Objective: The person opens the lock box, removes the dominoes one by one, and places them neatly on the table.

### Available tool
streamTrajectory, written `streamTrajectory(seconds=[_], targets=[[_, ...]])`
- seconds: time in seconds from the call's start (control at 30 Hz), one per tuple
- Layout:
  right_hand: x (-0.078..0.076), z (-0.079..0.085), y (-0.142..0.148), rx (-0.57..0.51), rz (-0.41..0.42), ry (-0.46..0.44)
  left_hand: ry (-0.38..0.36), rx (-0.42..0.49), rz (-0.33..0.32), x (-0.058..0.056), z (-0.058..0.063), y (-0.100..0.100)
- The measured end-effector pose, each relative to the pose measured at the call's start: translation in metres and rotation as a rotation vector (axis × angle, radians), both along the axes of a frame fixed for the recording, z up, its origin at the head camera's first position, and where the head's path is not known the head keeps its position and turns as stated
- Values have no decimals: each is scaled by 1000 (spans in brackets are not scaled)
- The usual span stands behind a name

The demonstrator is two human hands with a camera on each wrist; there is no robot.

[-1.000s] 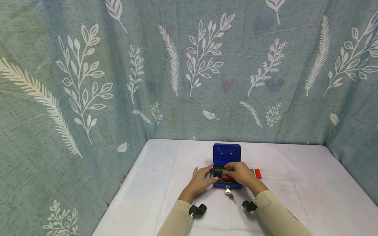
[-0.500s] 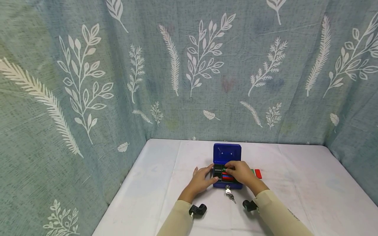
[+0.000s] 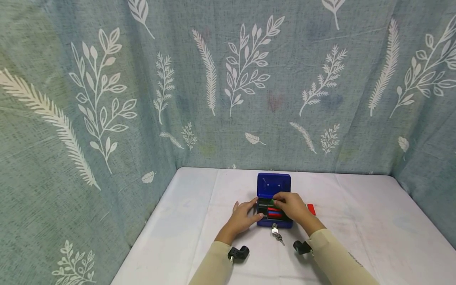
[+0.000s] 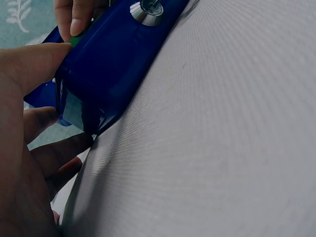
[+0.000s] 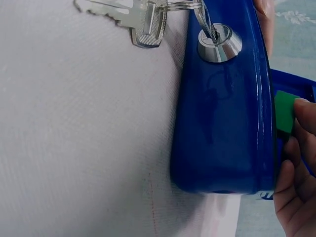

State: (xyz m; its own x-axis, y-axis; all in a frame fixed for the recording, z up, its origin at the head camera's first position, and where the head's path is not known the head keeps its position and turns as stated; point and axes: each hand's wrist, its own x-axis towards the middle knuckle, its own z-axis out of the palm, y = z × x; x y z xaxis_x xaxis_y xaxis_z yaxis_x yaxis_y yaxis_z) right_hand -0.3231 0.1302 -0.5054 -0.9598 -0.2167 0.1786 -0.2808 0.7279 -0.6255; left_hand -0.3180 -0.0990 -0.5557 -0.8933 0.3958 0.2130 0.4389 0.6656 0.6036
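A blue metal cash box (image 3: 274, 186) stands on the white cloth, lid raised, with a black compartment tray (image 3: 262, 205) inside. Between thumb and fingers my right hand (image 3: 293, 206) pinches a green block (image 5: 285, 111), over the back part of the tray. Red strips (image 3: 274, 215) and a blue strip lie in the tray in front of it. My left hand (image 3: 241, 218) rests against the box's left side with fingers spread. Its thumb (image 4: 42, 57) lies at the front rim and its other fingers reach along the outer wall, as the left wrist view shows.
Keys (image 3: 278, 234) hang from the lock (image 5: 219, 47) on the box front, one lying on the cloth. A red block (image 3: 311, 209) lies right of the box, partly behind my right wrist. Black wrist mounts (image 3: 238, 253) sit on both sleeves. Patterned curtains (image 3: 249, 79) surround the table.
My right hand has lifted the green block from the tray and moved slightly back. A green piece on the cloth beside the red block is now hidden behind that hand. My left hand stays put.
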Motion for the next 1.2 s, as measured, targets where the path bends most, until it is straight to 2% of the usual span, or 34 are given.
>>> streamTrajectory(seconds=[0.47,0.8,0.93,1.2], targets=[[1,1,4,-31,-1,41,2,-7,4,-3,-7,-1],[0,-3,12,-93,-35,57,9,-6,7,-3,-4,-1],[1,-2,16,-126,-38,63,-11,-12,13,-2,-2,0],[0,0,24,-158,-64,-14,-14,3,12,-2,-1,0]])
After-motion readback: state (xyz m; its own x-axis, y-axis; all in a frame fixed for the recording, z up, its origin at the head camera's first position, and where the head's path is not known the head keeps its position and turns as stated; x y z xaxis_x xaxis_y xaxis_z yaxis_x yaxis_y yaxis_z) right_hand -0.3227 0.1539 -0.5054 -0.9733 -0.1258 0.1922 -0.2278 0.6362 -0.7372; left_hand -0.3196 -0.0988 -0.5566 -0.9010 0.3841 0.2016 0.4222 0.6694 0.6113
